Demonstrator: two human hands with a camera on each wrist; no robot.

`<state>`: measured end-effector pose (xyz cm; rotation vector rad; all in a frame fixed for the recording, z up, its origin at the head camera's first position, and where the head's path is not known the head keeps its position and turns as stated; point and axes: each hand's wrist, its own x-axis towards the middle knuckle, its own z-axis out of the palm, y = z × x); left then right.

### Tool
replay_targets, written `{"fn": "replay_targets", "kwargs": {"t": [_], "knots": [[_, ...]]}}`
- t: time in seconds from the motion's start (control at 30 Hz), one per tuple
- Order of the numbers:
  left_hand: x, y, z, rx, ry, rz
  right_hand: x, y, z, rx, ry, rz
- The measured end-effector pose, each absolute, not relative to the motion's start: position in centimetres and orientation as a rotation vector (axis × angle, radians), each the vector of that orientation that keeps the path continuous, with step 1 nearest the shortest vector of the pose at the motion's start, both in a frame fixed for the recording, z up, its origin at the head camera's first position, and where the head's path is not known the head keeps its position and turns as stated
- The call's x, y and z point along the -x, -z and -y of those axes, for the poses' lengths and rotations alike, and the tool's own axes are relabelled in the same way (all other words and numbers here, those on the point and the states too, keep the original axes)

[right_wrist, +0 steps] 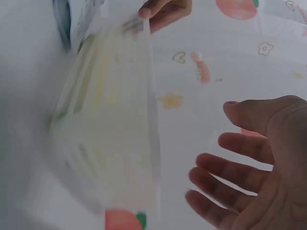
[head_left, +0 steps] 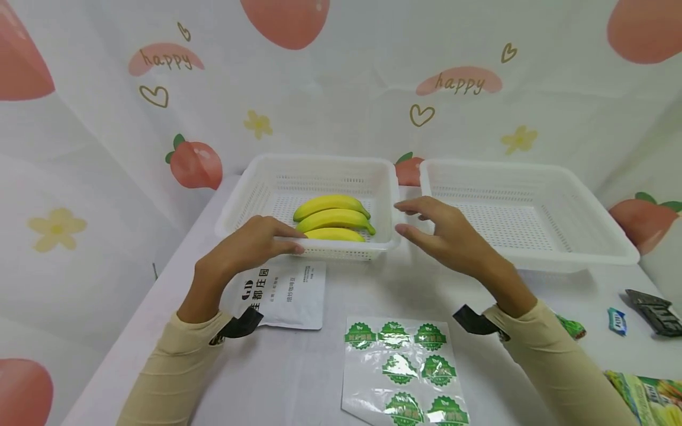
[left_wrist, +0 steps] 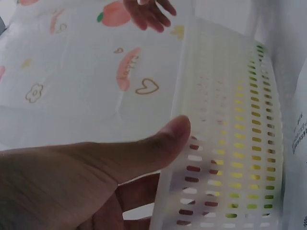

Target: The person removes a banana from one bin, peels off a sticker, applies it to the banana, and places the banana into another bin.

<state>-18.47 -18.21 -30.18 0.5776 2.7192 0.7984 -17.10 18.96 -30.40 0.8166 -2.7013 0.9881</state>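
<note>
A white perforated basket (head_left: 314, 161) stands on the table and holds three yellow bananas (head_left: 333, 218). My left hand (head_left: 256, 242) holds its front wall near the left corner. In the left wrist view the thumb (left_wrist: 163, 141) lies on one side of the basket (left_wrist: 240, 96) wall, and fingers show through the holes on the other side. My right hand (head_left: 437, 228) hovers open with spread fingers just off the basket's right front corner, apart from it. The right wrist view shows this hand (right_wrist: 240, 172) beside the blurred basket (right_wrist: 110, 134).
A second white basket (head_left: 533, 171), with nothing in it, stands to the right. A white pouch (head_left: 290, 293) lies under my left wrist, and a sheet of green stickers (head_left: 405, 373) lies near the front edge. Snack packets (head_left: 655, 310) lie at the far right. A printed cloth hangs behind.
</note>
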Motion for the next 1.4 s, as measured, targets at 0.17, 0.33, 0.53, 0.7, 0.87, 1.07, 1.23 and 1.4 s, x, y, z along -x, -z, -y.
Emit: {"fn": "replay_targets", "kwargs": {"t": [0.17, 0.33, 0.53, 0.7, 0.87, 1.07, 1.23, 1.4], "knots": [[19.0, 30.7, 18.6, -0.610, -0.833, -2.670, 18.8, 30.7, -15.3, -0.864, -1.168, 2.797], [18.7, 30.7, 18.3, -0.564, -0.826, -2.660, 20.3, 31.1, -12.5, -0.881, -1.174, 2.909], [17.7, 29.8, 17.5, -0.521, -0.726, -2.688, 22.3, 31.2, -10.1, -0.910, -1.019, 3.114], [17.4, 29.5, 17.4, -0.540, -0.632, -2.721, 23.6, 31.1, -8.7, -0.928, -0.917, 3.270], [17.3, 29.5, 17.5, -0.565, -0.668, -2.702, 24.4, 31.7, -7.9, -0.930, -0.843, 3.359], [17.4, 29.6, 17.6, -0.571, -0.686, -2.700, 25.0, 32.2, -7.4, -0.925, -0.744, 3.399], [17.5, 29.8, 17.7, -0.564, -0.689, -2.701, 25.2, 32.3, -7.3, -0.835, -0.727, 3.432], [17.5, 29.8, 17.8, -0.566, -0.680, -2.712, 25.2, 32.2, -7.4, -0.803, -0.746, 3.381]]}}
